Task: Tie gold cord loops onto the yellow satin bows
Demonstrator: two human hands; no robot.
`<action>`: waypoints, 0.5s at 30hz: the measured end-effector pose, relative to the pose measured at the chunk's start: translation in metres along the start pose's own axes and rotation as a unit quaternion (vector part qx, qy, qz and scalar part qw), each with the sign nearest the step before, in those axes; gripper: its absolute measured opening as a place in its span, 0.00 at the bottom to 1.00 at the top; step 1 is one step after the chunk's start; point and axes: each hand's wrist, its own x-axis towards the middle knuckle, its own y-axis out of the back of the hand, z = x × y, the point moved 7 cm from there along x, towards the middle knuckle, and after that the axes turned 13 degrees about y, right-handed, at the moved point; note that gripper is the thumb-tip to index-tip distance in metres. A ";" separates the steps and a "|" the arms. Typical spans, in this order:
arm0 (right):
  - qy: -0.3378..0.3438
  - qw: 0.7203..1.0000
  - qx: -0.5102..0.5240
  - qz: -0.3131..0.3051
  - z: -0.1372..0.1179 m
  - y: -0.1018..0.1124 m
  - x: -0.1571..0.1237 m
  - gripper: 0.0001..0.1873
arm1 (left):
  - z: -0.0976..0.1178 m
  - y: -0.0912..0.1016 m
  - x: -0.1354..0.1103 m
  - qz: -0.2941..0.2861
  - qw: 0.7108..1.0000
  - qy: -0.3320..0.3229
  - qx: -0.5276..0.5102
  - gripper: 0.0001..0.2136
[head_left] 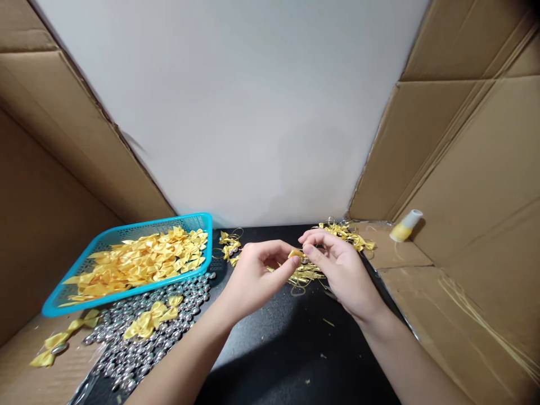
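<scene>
Over the black work surface (261, 349), my two hands meet with their fingertips close together. My left hand (264, 275) pinches a small yellow ribbon bow (295, 255) between thumb and fingers. Beside it, the thumb and fingers of my right hand (337, 267) are pinched at the bow's right side; what lies between them is too small to make out. Behind and below the fingers is a bundle of gold cord pieces (307, 274), partly hidden. A pointed metal tool (331, 294) shows in part under my right hand.
A turquoise basket (210, 242) of yellow bows stands at left. Silver beads (139, 354) and loose bows (154, 319) lie before it. Bows with cord loops sit in a left group (230, 247) and a right pile (352, 235). A yellow thread cone (405, 226) and cardboard walls (476, 185) flank the right.
</scene>
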 end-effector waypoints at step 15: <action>-0.054 0.998 0.015 -0.028 0.001 -0.002 -0.001 0.09 | -0.003 -0.004 0.003 -0.002 1.000 0.011 -0.020 0.09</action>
